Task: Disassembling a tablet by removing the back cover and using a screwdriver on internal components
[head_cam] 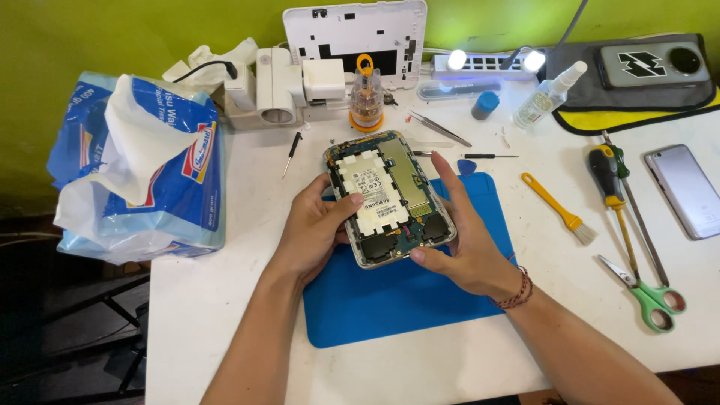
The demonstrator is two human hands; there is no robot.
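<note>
We see an opened small tablet with its back cover off, a white rectangular battery and dark circuit boards exposed inside a pale frame (pixel 390 196), held just above a blue rubber work mat (pixel 390 300) that lies on a white table (pixel 225 315). Our left hand (pixel 311 232) closes around the tablet's left edge, at nine o'clock of the device, with the thumb laid over the battery and the other fingers hidden beneath. Our right hand (pixel 469 240) cups the right edge at three o'clock, the fingers stretched along the frame toward one o'clock and the thumb pressing the lower corner at five o'clock; a thin red cord bracelet (pixel 517 289) circles that wrist. So the tablet sits between both hands, clasped from two sides and tilted with its top toward twelve o'clock. At twelve o'clock of the tablet stands an orange-and-clear screwdriver bit holder (pixel 366 97), and behind it leans the white plastic back cover (pixel 356 34). Toward two o'clock lie metal tweezers (pixel 440 129), and at three o'clock a yellow-handled brush (pixel 559 208). Green-handled scissors (pixel 645 296) lie at four o'clock, and a blue-and-white plastic tissue pack (pixel 142 165) sits at nine o'clock.
</note>
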